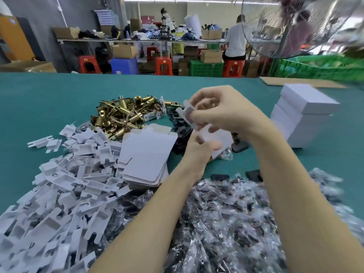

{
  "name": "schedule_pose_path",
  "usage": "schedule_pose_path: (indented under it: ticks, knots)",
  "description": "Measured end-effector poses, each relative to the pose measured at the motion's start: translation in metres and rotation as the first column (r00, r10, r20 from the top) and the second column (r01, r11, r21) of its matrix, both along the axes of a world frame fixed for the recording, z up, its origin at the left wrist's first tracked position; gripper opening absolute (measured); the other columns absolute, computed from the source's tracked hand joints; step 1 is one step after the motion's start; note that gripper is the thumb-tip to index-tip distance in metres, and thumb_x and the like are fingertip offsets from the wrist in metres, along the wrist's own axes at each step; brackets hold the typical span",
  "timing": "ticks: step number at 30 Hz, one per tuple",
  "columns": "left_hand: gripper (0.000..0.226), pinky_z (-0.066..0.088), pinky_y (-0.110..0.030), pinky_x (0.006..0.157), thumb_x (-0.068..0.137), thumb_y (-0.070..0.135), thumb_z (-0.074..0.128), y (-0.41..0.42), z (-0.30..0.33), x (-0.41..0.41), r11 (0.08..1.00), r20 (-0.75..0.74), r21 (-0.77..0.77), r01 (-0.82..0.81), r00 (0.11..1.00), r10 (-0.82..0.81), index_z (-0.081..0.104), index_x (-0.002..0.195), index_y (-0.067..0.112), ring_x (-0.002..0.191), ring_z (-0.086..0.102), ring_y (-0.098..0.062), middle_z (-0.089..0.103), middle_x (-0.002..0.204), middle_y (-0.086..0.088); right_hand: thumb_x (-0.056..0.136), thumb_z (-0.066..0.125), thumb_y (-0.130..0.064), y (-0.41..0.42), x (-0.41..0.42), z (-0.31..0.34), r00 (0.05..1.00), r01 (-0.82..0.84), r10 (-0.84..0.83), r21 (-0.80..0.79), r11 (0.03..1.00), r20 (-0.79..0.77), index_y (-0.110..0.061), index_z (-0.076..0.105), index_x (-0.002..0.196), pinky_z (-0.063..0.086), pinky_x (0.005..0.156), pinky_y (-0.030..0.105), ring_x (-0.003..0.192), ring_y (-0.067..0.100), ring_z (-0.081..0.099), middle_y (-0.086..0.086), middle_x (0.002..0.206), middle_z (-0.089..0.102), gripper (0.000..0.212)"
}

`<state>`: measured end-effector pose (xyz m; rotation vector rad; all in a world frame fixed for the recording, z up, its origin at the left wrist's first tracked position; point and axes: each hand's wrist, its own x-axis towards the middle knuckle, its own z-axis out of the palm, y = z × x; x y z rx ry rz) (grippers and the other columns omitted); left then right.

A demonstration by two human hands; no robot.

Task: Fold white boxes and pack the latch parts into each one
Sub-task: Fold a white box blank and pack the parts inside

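My left hand point(201, 148) and right hand point(218, 109) are both pinched shut on one white box blank point(220, 137), held above the green table point(49, 99); the left grips its lower edge, the right fingers curl over the top flaps, which are blurred, so I cannot tell how far the folding has got. Nearest me, under my forearms, lies a heap of clear bags with dark parts point(226, 223). To my left is a wide pile of white card inserts point(65, 194). Just beyond that sits a stack of flat white box blanks point(145, 156), touching the inserts. Further out is the pile of brass latch parts point(122, 113), with some black plates point(177, 119) beside it, partly behind my hands. On my right stands a stack of finished white boxes point(301, 115), well apart from the latches. Past the table edge I see red stools point(163, 66), green crates point(205, 68) and a person in a white shirt point(237, 40) seated at a far bench
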<state>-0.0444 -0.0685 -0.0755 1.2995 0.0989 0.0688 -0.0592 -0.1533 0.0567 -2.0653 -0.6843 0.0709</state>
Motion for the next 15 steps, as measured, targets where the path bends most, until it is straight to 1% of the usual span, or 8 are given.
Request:
schedule_pose_path:
  ticks: [3,5,7,9,10,11,12,15]
  knots:
    - [0.044,0.053,-0.040,0.083,0.073,0.000,0.069,0.001,0.003,-0.005,0.999,0.088,0.020,-0.030,0.996,0.028,0.059,0.109,0.022,0.095,0.060,-0.020,0.061,0.102,-0.007,0.088,0.074,-0.016,-0.028,0.007,0.001,0.990,0.144,-0.144,0.103,0.984,-0.013,-0.021,0.070,0.089,0.047,0.050,0.016,0.062,0.009,0.063,-0.008,0.069,0.072,0.006]
    - [0.034,0.049,-0.039,0.084,0.071,0.005,0.069,0.002,0.004,-0.007,0.995,0.127,0.078,-0.063,0.991,0.053,0.058,0.101,0.016,0.090,0.056,-0.018,0.059,0.098,-0.007,0.087,0.077,-0.022,-0.038,0.010,0.001,0.975,0.209,-0.217,0.124,0.970,0.053,-0.026,0.069,0.084,0.043,0.050,0.014,0.058,0.007,0.060,-0.011,0.067,0.071,0.009]
    - [0.034,0.043,-0.040,0.087,0.079,-0.001,0.072,0.002,0.002,-0.004,0.988,0.141,0.119,-0.095,0.987,0.078,0.056,0.102,0.018,0.092,0.050,-0.017,0.055,0.099,-0.007,0.085,0.079,-0.026,-0.046,0.012,0.004,0.947,0.257,-0.275,0.122,0.959,0.165,-0.031,0.069,0.088,0.050,0.058,0.025,0.059,0.007,0.061,-0.012,0.069,0.073,0.012]
    - [0.033,0.042,-0.040,0.089,0.085,-0.006,0.070,0.002,0.000,-0.003,0.982,0.129,0.146,-0.122,0.986,0.103,0.056,0.104,0.018,0.092,0.049,-0.017,0.054,0.097,-0.008,0.086,0.079,-0.026,-0.052,0.010,0.007,0.916,0.279,-0.301,0.118,0.953,0.264,-0.035,0.068,0.092,0.058,0.070,0.039,0.060,0.008,0.062,-0.010,0.073,0.075,0.015]
    - [0.031,0.044,-0.042,0.090,0.086,-0.006,0.071,0.002,0.001,-0.003,0.979,0.126,0.155,-0.131,0.986,0.112,0.057,0.103,0.017,0.091,0.049,-0.018,0.054,0.096,-0.008,0.087,0.079,-0.025,-0.054,0.009,0.009,0.904,0.277,-0.305,0.133,0.952,0.300,-0.034,0.069,0.092,0.060,0.071,0.042,0.058,0.009,0.061,-0.010,0.073,0.075,0.014]
    - [0.029,0.047,-0.045,0.093,0.086,-0.006,0.071,0.003,0.001,-0.003,0.977,0.124,0.164,-0.136,0.985,0.116,0.058,0.102,0.015,0.091,0.050,-0.018,0.054,0.096,-0.009,0.087,0.079,-0.023,-0.057,0.007,0.011,0.890,0.274,-0.310,0.152,0.950,0.334,-0.034,0.071,0.090,0.060,0.071,0.041,0.056,0.006,0.061,-0.010,0.072,0.075,0.014]
    - [0.027,0.048,-0.048,0.095,0.086,-0.005,0.072,0.003,0.001,-0.002,0.976,0.121,0.167,-0.139,0.985,0.119,0.060,0.102,0.013,0.091,0.050,-0.019,0.055,0.096,-0.009,0.086,0.080,-0.022,-0.059,0.006,0.012,0.875,0.271,-0.314,0.167,0.948,0.369,-0.033,0.074,0.088,0.059,0.069,0.037,0.054,0.001,0.059,-0.010,0.073,0.075,0.013]
    - [0.014,0.047,-0.042,0.089,0.086,-0.002,0.073,0.004,-0.002,0.000,0.963,0.128,0.203,-0.178,0.980,0.154,0.064,0.096,0.002,0.089,0.050,-0.017,0.056,0.094,-0.006,0.082,0.084,-0.022,-0.062,0.003,0.015,0.840,0.253,-0.291,0.144,0.957,0.458,-0.030,0.080,0.085,0.040,0.059,0.010,0.054,-0.008,0.054,-0.010,0.078,0.074,0.009]
